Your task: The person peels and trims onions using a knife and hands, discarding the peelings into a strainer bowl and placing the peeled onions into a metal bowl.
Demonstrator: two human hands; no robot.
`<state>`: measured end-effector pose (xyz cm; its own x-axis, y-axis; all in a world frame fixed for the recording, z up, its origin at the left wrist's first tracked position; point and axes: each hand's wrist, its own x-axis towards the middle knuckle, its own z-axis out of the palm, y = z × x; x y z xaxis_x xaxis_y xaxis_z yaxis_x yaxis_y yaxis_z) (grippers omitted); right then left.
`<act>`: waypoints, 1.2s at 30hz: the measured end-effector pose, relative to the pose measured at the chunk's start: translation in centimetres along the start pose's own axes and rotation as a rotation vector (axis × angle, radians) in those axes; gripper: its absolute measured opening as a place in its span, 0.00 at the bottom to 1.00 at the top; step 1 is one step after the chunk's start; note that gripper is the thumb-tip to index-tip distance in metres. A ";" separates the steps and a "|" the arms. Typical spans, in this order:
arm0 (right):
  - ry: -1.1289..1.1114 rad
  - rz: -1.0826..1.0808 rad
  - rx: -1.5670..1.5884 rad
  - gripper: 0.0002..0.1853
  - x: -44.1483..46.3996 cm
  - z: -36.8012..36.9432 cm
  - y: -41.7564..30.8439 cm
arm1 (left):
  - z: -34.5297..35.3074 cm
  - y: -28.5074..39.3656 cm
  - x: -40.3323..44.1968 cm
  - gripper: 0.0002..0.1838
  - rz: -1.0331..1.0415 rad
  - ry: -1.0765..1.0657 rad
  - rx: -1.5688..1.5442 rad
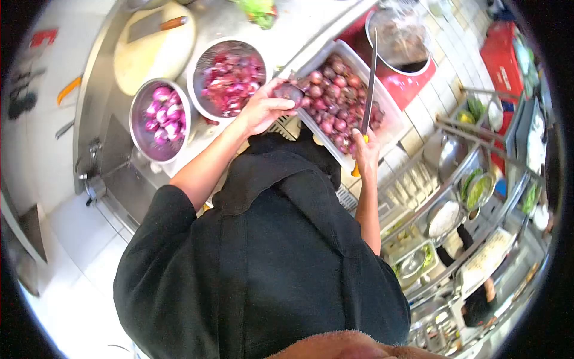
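My left hand (265,109) is closed around a dark unpeeled red onion (289,94), above the near left edge of a plastic bin. In my right hand (366,148) is a long knife (371,87) with a yellow handle, its blade pointing away from me over the bin's right side. The white plastic bin (391,122) holds many unpeeled red onions (335,84). Left of my left hand stands a metal colander (192,81) with red onion skins (233,81). Beside it, a metal bowl (136,128) contains peeled purple onions (164,113).
A cleaver (146,27) lies on a round cutting board (127,66) at the far left. Behind the bin, a pot (412,67) with a plastic bag sits on something red. Metal racks with bowls and trays (493,257) line the right, where another person's arm (490,291) shows.
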<state>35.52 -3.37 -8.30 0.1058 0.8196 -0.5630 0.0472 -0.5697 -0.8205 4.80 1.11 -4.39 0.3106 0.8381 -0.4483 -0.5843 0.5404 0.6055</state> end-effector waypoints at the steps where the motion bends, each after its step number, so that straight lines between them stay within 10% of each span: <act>1: -0.051 -0.017 0.016 0.07 0.0 1.1 -0.8 | -0.7 1.7 -1.9 0.25 0.047 0.071 0.016; 7: -0.349 -0.180 -0.239 0.18 -2.5 10.6 -6.5 | -8.2 7.3 -7.1 0.19 0.036 0.463 0.078; 12: -0.591 -0.253 -0.363 0.27 -4.5 18.2 -8.9 | -10.6 7.2 -8.5 0.17 0.164 0.210 -0.189; 21: -0.565 -0.558 -0.444 0.28 -6.0 23.8 -10.7 | -10.2 7.5 -10.5 0.34 0.363 0.310 0.150; 36: -0.446 -0.668 -0.786 0.35 -7.8 24.7 -10.7 | -10.2 5.9 -12.1 0.19 0.441 0.249 0.163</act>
<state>9.65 -2.13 2.43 -0.5322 0.8335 -0.1482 0.5916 0.2410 -0.7694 -10.06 -6.56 -2.14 -0.1371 0.9562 -0.2585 -0.4890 0.1616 0.8572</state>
